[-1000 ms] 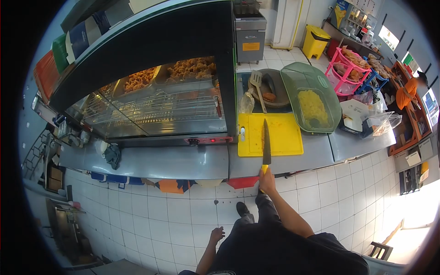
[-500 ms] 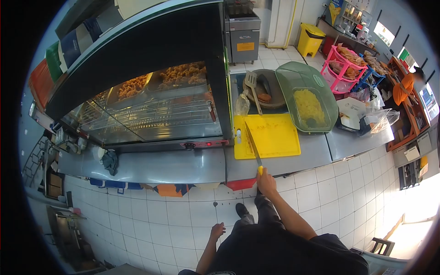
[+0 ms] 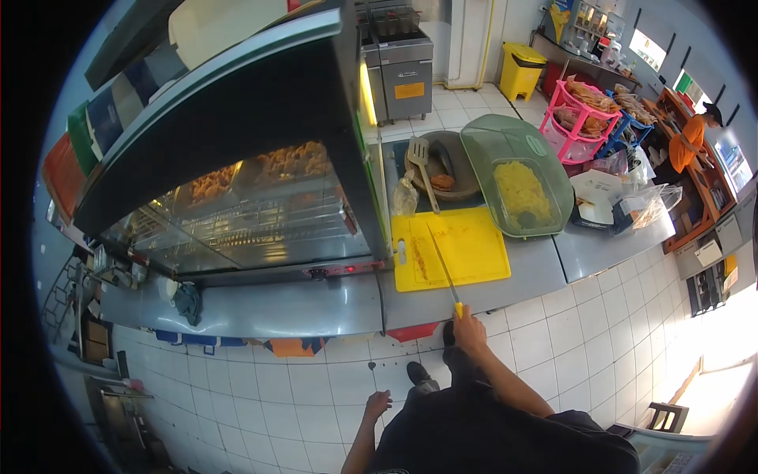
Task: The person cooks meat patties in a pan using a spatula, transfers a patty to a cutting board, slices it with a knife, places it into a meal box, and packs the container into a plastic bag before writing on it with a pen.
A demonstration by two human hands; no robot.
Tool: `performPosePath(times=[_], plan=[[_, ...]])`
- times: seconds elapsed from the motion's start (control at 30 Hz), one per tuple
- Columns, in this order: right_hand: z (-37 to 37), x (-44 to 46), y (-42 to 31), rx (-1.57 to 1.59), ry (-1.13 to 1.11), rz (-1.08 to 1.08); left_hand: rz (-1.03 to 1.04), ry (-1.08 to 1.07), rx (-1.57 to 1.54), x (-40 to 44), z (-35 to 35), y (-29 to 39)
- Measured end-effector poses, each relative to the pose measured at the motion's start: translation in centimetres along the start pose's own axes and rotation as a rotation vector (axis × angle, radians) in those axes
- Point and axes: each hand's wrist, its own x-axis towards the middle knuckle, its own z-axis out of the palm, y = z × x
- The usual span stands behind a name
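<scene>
My right hand (image 3: 470, 332) is closed around the yellow handle of a long knife (image 3: 447, 272). The blade points away from me over a yellow cutting board (image 3: 485, 257), which has brownish crumbs and smears; whether the blade touches it I cannot tell. My left hand (image 3: 379, 404) hangs low at my side above the floor, its fingers loosely bent and holding nothing visible. Behind the board, a slotted spatula (image 3: 420, 162) leans on a round dark pan (image 3: 470, 188) with a brown fried piece (image 3: 442, 182) inside. Right of the board stands a green-lidded container (image 3: 493, 209) of yellow shredded food (image 3: 521, 189).
A glass-fronted warming cabinet (image 3: 237, 245) with trays of fried food fills the left of the steel counter (image 3: 316, 308). A box (image 3: 594, 193) and plastic bags sit on the right. A fryer (image 3: 407, 75), pink rack (image 3: 584, 118) and person in orange (image 3: 685, 142) are farther back.
The view has shifted, so the counter appears lower. Relative to the board, the knife in my right hand has moved a little to the right. My left hand stays at my side.
</scene>
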Motion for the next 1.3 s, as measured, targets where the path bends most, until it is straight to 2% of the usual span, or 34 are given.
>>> performPosePath(times=[0.07, 0.17, 0.23, 0.33, 0.43, 0.5, 0.57, 0.6, 0.7, 0.8, 0.83, 0.9, 1.0, 1.07, 1.23, 1.3], plan=[[0.0, 0.0, 1.0, 0.004, -0.004, -0.012, 0.065, -0.080, -0.086, -1.0, 0.1, 5.2], [-0.9, 0.3, 2.7, 0.024, -0.008, -0.032, 0.151, -0.146, -0.288, -3.4, 1.9, 16.9], [-2.2, 0.9, 3.5, -0.003, -0.053, -0.010, 0.386, -0.134, -0.326, -3.6, 3.6, 25.0], [-4.0, 1.2, 6.3, 0.047, -0.065, -0.068, 0.560, 0.008, -0.289, -4.3, 6.6, 39.0], [-6.9, 2.4, 8.7, 0.105, -0.095, -0.095, 0.679, 0.246, -0.292, 2.3, 9.2, 49.8], [-9.8, 3.8, 10.1, 0.112, -0.106, -0.088, 0.616, 0.303, 0.170, 10.6, 8.3, 55.0], [-12.4, 4.4, 11.8, 0.115, -0.108, -0.081, 0.415, 0.191, 0.069, 12.3, 9.3, 59.8], [-13.5, 4.8, 12.5, 0.122, -0.104, -0.088, 0.318, 0.139, 0.017, 13.2, 9.6, 61.1], [-16.9, 6.8, 13.4, 0.136, -0.100, -0.124, 0.304, 0.158, -0.277, 16.9, 11.8, 60.7], [-22.0, 8.5, 13.1, 0.090, -0.140, -0.175, 0.525, 0.496, 0.255, 16.4, 10.1, 59.2], [-24.1, 9.4, 12.7, 0.065, -0.149, -0.187, 0.600, 0.666, 0.439, 13.2, 10.1, 59.4], [-28.9, 11.4, 10.6, -0.004, -0.123, -0.241, 0.607, 0.670, 0.486, 6.8, 9.0, 60.9], [-34.0, 16.0, 8.0, -0.214, -0.015, -0.345, 0.507, 0.700, 0.679, -0.3, 8.5, 64.6], [-36.3, 19.6, 6.5, -0.336, 0.038, -0.431, 0.585, 0.687, 0.853, -1.6, 7.5, 65.6], [-39.5, 24.2, 1.8, -0.593, -0.043, -0.546, 0.397, 0.579, 1.153, -2.7, 6.7, 69.9], [-39.1, 24.8, 0.7, -0.632, -0.086, -0.563, 0.381, 0.577, 1.160, -1.5, 6.2, 70.9]])
